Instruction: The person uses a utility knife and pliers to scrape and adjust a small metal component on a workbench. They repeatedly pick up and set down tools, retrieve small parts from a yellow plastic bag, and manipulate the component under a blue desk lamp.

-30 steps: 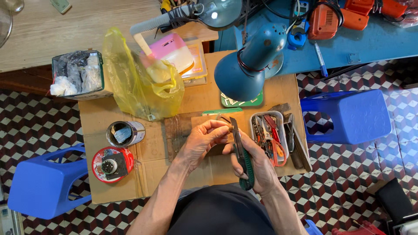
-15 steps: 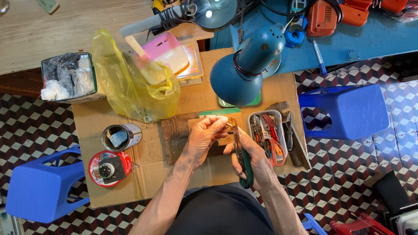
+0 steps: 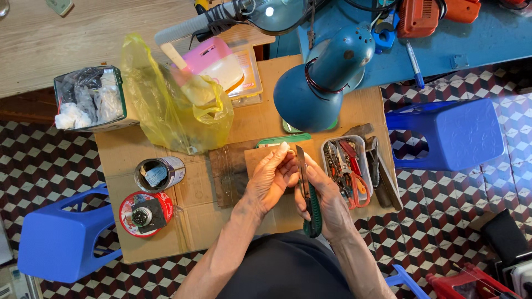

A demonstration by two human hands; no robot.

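My right hand (image 3: 328, 200) grips a utility knife with a dark green handle (image 3: 312, 212), its blade pointing up toward my left fingers. My left hand (image 3: 271, 176) pinches a small thin piece at its fingertips, too small to identify, just left of the blade tip. Both hands hover over a small wooden board (image 3: 227, 173) on a cardboard-covered table (image 3: 194, 191).
A blue desk lamp (image 3: 321, 83) hangs over the table's back. A tray of pliers and tools (image 3: 346, 169) sits right of my hands. A yellow plastic bag (image 3: 172, 105), an open tin can (image 3: 159, 173) and a red round lid (image 3: 145, 213) lie left. Blue stools (image 3: 451, 133) (image 3: 61, 241) flank the table.
My hands have lifted slightly and come closer together; the knife blade now points up next to my left fingertips. The view has shifted a little.
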